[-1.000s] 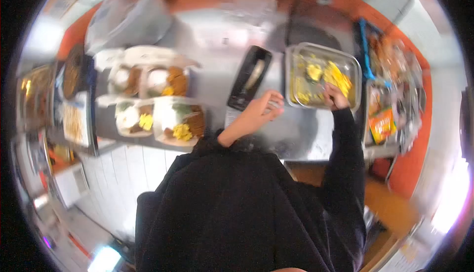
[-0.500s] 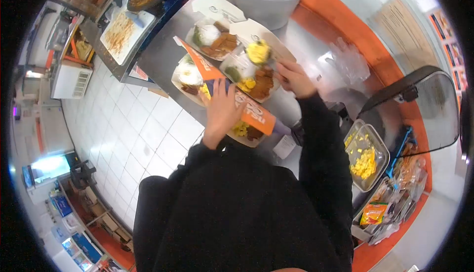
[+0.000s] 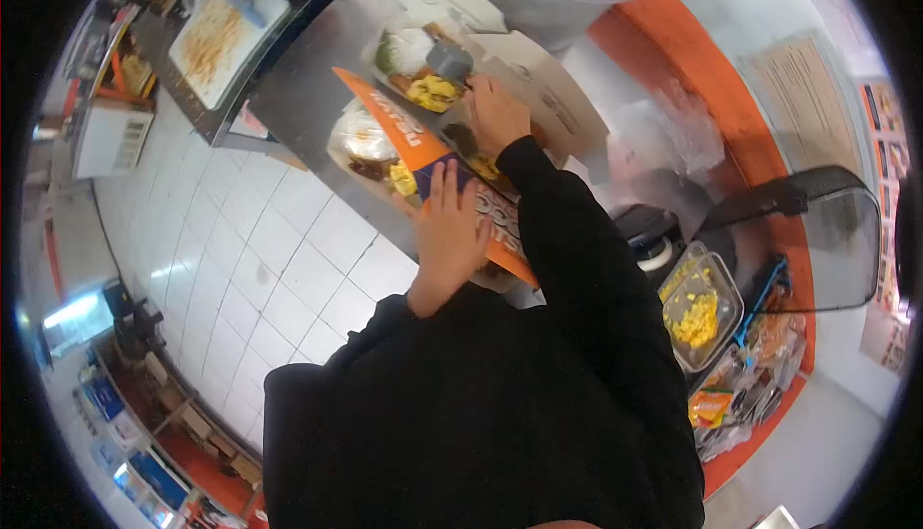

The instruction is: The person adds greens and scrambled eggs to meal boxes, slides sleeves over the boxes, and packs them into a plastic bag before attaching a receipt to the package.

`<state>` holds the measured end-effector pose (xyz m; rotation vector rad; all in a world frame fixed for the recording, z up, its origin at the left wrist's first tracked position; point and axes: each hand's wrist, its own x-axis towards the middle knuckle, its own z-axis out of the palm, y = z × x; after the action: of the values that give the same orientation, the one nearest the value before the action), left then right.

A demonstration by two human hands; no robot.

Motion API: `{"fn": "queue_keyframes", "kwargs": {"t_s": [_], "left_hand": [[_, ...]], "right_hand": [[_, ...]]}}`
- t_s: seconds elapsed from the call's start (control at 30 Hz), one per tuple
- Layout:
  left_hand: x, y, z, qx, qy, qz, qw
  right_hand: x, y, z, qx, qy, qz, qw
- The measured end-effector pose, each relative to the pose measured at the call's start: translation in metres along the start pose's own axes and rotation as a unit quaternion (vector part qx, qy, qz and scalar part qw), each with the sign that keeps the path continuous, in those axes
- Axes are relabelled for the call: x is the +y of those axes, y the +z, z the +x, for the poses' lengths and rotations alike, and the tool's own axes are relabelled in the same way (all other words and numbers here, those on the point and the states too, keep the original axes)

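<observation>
My right hand [image 3: 497,114] is closed on a grey metal spoon [image 3: 449,58], whose handle is mostly hidden by the fingers. The spoon is tipped over the far takeaway box [image 3: 377,68], just above scrambled egg [image 3: 433,94] lying beside white rice [image 3: 406,50]. My left hand [image 3: 450,226] lies flat, fingers spread, on the orange printed lid [image 3: 399,130] of a nearer box. Another box with wrapped rice [image 3: 363,135] and egg [image 3: 403,179] stands left of that lid. The middle box, with its lid [image 3: 548,87] raised, is partly covered by my right arm.
A clear tub of scrambled egg [image 3: 694,318] stands at the right, near packets [image 3: 710,407] and a dark-framed mirror-like panel [image 3: 836,231]. A large plastic tub [image 3: 558,0] is at the back. A stained white board [image 3: 221,44] lies at the left, above the tiled floor.
My right hand has moved left and away from me, from the middle box to the far box. The egg carried on the spoon now lies in the far box. My left hand stays on the lid.
</observation>
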<state>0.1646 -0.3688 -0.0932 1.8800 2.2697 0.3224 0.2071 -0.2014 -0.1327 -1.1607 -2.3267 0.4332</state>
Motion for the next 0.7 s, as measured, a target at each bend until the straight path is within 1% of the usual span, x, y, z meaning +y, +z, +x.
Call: {"fn": "queue_keyframes", "kwargs": {"t_s": [0.1,0.13,0.17,0.2,0.23,0.27,0.3,0.33,0.37,0.4,0.43,0.47,0.5,0.57,0.6,0.63,0.67,0.7], "left_hand": [[-0.001,0.001,0.001,0.015,0.02,0.015,1.0],[0.0,-0.001,0.001,-0.001,0.016,0.01,1.0],[0.0,-0.002,0.002,0.017,0.023,0.007,1.0],[0.0,-0.002,0.003,0.031,0.031,0.004,0.999],[0.003,-0.002,0.0,0.042,0.041,-0.001,0.998],[0.006,-0.006,-0.002,0.065,0.05,-0.025,0.996],[0.011,-0.011,-0.002,0.088,0.059,-0.05,0.993],[0.02,-0.014,-0.002,0.116,0.066,-0.076,0.988],[0.031,-0.015,-0.007,0.127,0.096,-0.104,0.982],[0.042,-0.016,-0.015,0.136,0.125,-0.132,0.974],[0.052,-0.016,-0.023,0.147,0.152,-0.159,0.964],[0.063,-0.014,-0.032,0.132,0.206,-0.191,0.951],[0.074,-0.009,-0.043,0.064,0.233,-0.256,0.936],[0.09,0.005,-0.061,-0.07,0.276,-0.376,0.882],[0.095,0.009,-0.062,-0.04,0.303,-0.336,0.891],[0.099,0.013,-0.06,-0.009,0.327,-0.295,0.898],[0.103,0.015,-0.056,0.024,0.348,-0.252,0.903],[0.109,0.008,-0.047,0.089,0.344,-0.226,0.907]], "right_hand": [[0.009,-0.059,-0.031,0.031,0.07,0.172,0.982],[0.027,-0.071,-0.053,0.11,0.093,0.261,0.955],[0.034,-0.107,-0.078,0.145,0.197,0.381,0.892],[0.037,-0.147,-0.109,0.183,0.296,0.49,0.8],[0.047,-0.172,-0.141,0.257,0.261,0.553,0.748],[0.061,-0.197,-0.175,0.341,0.305,0.521,0.721],[0.084,-0.215,-0.217,0.406,0.309,0.497,0.702],[0.108,-0.227,-0.267,0.447,0.353,0.403,0.716],[0.12,-0.235,-0.304,0.493,0.415,0.295,0.706],[0.162,-0.238,-0.37,0.439,0.477,0.195,0.737],[0.188,-0.237,-0.417,0.368,0.49,0.032,0.789],[0.208,-0.234,-0.456,0.281,0.492,-0.129,0.814],[0.216,-0.231,-0.48,0.179,0.48,-0.281,0.812],[0.216,-0.223,-0.483,0.07,0.539,-0.293,0.787],[0.188,-0.22,-0.465,0.08,0.507,-0.379,0.77],[0.162,-0.224,-0.439,0.136,0.524,-0.372,0.753],[0.153,-0.225,-0.431,0.208,0.468,-0.355,0.782],[0.147,-0.223,-0.422,0.277,0.405,-0.332,0.806]]}}
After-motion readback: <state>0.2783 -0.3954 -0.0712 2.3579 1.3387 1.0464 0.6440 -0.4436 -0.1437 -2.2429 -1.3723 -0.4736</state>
